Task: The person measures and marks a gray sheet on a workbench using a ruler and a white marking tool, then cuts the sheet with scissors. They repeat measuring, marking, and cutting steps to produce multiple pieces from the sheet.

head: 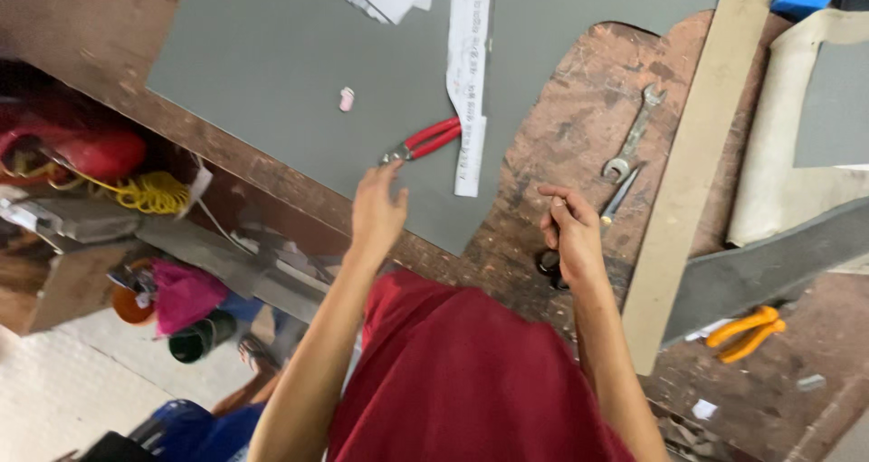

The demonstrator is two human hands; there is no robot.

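Note:
My left hand [377, 207] rests its fingers on the near edge of a large grey sheet [290, 64] lying on the worn wooden workbench [579, 109]. Just beyond its fingertips lie red-handled pliers [424, 142] on the sheet, apart from the hand. My right hand [570, 236] grips the black handles of scissors [605, 216], whose blades point away over the bench. A steel spanner [634, 136] lies just beyond the scissor tips.
A long wooden strip [697, 154] runs along the right of the bench. Orange-handled pliers [747, 331] lie at the right. Paper strips [471, 73] and a small pink piece [346, 99] sit on the sheet. Clutter lies on the floor at the left.

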